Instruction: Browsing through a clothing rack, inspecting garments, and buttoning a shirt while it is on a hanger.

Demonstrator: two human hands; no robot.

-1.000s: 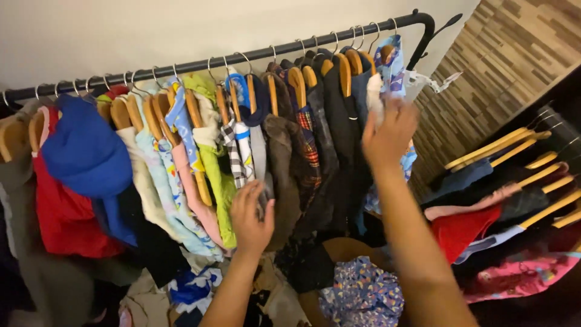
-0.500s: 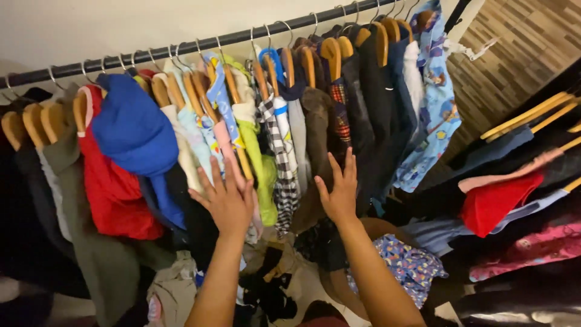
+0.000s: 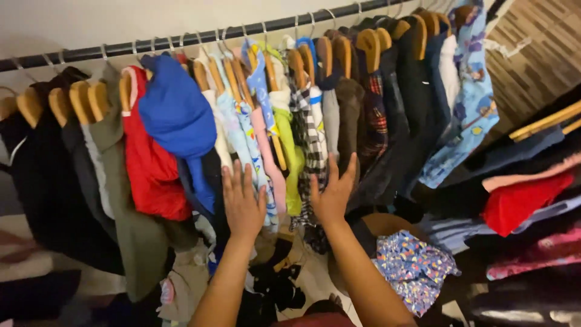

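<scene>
Both hands were open with fingers spread: left hand (image 3: 243, 203) against the light-blue patterned shirts (image 3: 242, 130), right hand (image 3: 332, 195) on the black-and-white checked shirt (image 3: 307, 130), mid-rail (image 3: 181, 41). Garments judged light, soft and limp; best taken at the wooden hanger (image 3: 235, 75) shoulders.

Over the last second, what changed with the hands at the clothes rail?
The right hand dropped from the blue patterned garment to the checked shirt. The left hand shifted onto the pale printed clothes. Both stay open; the rail stays full.

matt black metal rail (image 3: 181, 41), glossy wooden hangers (image 3: 369, 45), soft cloth garments (image 3: 175, 115)
</scene>
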